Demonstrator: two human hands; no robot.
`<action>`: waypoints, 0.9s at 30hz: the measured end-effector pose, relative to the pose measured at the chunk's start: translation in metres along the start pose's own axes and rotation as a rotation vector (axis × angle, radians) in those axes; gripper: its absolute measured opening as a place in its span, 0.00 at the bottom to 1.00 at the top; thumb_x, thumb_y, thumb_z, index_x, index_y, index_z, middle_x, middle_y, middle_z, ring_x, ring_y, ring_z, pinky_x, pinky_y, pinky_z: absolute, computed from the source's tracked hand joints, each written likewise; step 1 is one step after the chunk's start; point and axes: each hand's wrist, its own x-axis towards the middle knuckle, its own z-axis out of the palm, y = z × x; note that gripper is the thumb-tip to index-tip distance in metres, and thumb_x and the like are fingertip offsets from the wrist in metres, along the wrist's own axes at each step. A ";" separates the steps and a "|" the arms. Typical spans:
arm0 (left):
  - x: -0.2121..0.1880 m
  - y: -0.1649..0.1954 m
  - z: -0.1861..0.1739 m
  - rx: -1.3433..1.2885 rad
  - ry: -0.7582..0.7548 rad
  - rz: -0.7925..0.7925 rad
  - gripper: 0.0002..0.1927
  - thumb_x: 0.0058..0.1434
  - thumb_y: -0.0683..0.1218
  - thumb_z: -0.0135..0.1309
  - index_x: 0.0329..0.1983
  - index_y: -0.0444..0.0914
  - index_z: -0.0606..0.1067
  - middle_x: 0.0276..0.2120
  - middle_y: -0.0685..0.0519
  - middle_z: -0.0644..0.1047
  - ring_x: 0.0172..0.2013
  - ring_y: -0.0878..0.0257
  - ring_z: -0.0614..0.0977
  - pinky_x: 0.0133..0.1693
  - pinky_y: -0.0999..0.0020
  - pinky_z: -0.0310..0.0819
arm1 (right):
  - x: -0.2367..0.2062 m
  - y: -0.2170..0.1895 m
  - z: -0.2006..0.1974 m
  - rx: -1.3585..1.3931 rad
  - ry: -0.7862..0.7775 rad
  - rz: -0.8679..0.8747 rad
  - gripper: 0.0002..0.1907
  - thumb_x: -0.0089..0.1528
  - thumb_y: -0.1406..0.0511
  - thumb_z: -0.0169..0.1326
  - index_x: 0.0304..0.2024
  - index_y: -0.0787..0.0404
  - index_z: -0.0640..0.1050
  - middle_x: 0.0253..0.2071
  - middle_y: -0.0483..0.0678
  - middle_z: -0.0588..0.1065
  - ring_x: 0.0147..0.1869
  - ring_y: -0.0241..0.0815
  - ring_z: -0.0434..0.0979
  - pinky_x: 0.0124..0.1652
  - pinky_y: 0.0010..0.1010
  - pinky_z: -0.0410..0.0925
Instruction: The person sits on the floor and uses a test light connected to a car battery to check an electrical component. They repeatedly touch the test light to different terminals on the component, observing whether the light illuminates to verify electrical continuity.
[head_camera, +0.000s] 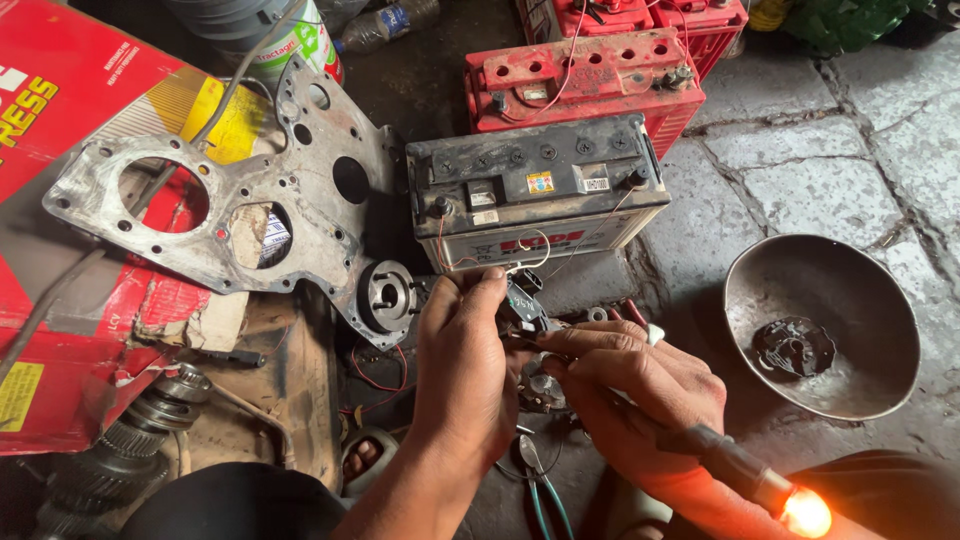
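Cardboard (60, 110), red and printed, fills the far left, with a flat grey metal plate (250, 215) full of round holes lying on it. Right of the plate stands a black-topped battery (535, 180), a red battery (585, 85) behind it. On the stone floor (800, 160) at right sits a dull metal bowl (830, 330) holding a small dark part (793, 347). Near centre, the left hand (465, 365) pinches a small black connector (521, 308) just in front of the black-topped battery; the right hand (640, 385) grips a test probe (735, 465) with a glowing orange bulb (806, 512), its fingertips touching the connector.
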 end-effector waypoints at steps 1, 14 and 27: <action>0.000 0.000 0.000 -0.023 -0.013 0.005 0.07 0.65 0.46 0.49 0.41 0.38 0.72 0.33 0.53 0.76 0.29 0.67 0.76 0.25 0.70 0.70 | 0.000 0.000 0.001 0.003 0.016 -0.016 0.14 0.57 0.74 0.66 0.39 0.61 0.73 0.43 0.49 0.82 0.46 0.45 0.87 0.43 0.29 0.78; -0.001 0.008 0.004 -0.092 -0.095 -0.020 0.08 0.65 0.43 0.47 0.44 0.36 0.73 0.35 0.50 0.78 0.31 0.61 0.81 0.31 0.63 0.81 | 0.006 0.002 -0.027 0.199 0.107 0.134 0.08 0.63 0.77 0.59 0.40 0.67 0.73 0.45 0.58 0.82 0.46 0.41 0.87 0.45 0.29 0.81; -0.004 0.015 0.012 -0.029 -0.166 -0.054 0.09 0.65 0.44 0.44 0.43 0.37 0.72 0.42 0.48 0.83 0.32 0.56 0.83 0.34 0.59 0.81 | 0.014 0.021 -0.036 0.356 0.034 0.648 0.08 0.58 0.76 0.62 0.36 0.67 0.75 0.38 0.53 0.84 0.44 0.37 0.86 0.43 0.25 0.78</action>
